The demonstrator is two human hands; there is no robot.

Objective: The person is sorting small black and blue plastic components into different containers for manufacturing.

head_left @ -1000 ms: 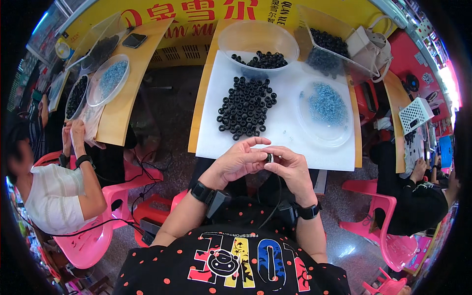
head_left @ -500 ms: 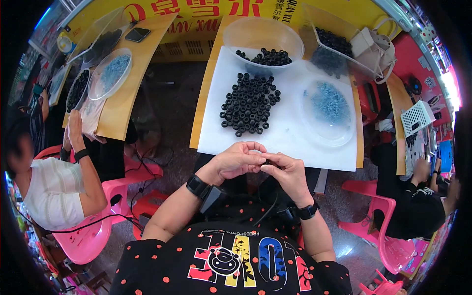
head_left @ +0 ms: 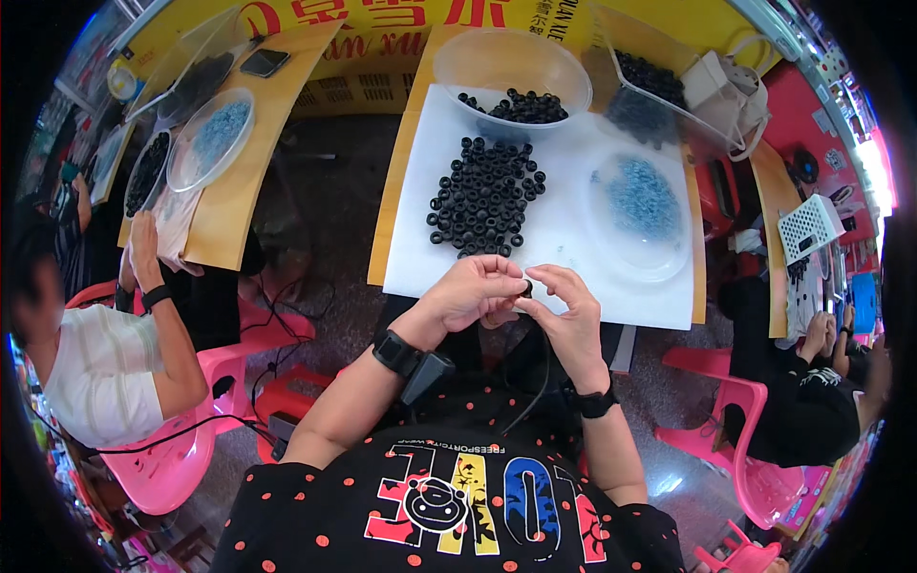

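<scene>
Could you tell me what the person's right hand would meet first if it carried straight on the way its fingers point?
The right hand points left, so it would meet the small black ring pinched between both hands, then the left hand, already touching.

Left hand (head_left: 468, 291) and right hand (head_left: 571, 320) meet fingertip to fingertip, fingers curled, wrists bent inward.

Bare white surface (head_left: 573, 239) lies just ahead of my fingers (head_left: 497, 286); beyond, the pile of black rings (head_left: 482, 196) blocks the left, the blue-ring dish (head_left: 638, 215) the right.
</scene>
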